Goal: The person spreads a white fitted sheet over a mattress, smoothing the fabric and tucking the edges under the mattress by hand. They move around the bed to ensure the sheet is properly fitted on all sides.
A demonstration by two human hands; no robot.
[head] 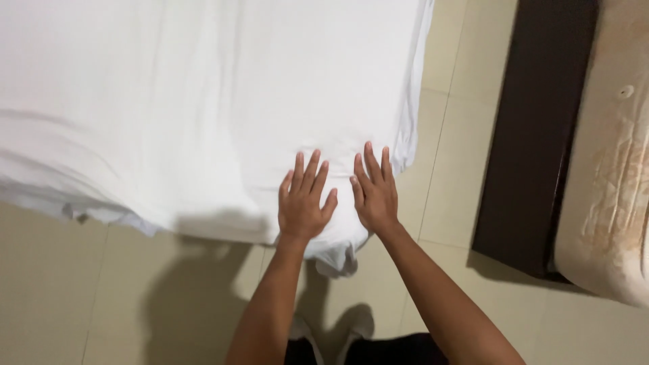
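Note:
A white sheet [189,101] covers a bed that fills the upper left of the head view. My left hand [304,199] lies flat on the sheet near the bed's near right corner, fingers spread and holding nothing. My right hand [374,189] rests flat beside it, a little to the right, fingers also apart, palm down on the cloth. Below the hands the sheet's corner [336,255] hangs bunched over the bed's edge.
Beige floor tiles [101,297] lie below and to the right of the bed. At the right stands a dark wooden bed frame [534,128] with a bare, stained mattress [615,169] on it. A narrow strip of floor separates the two beds.

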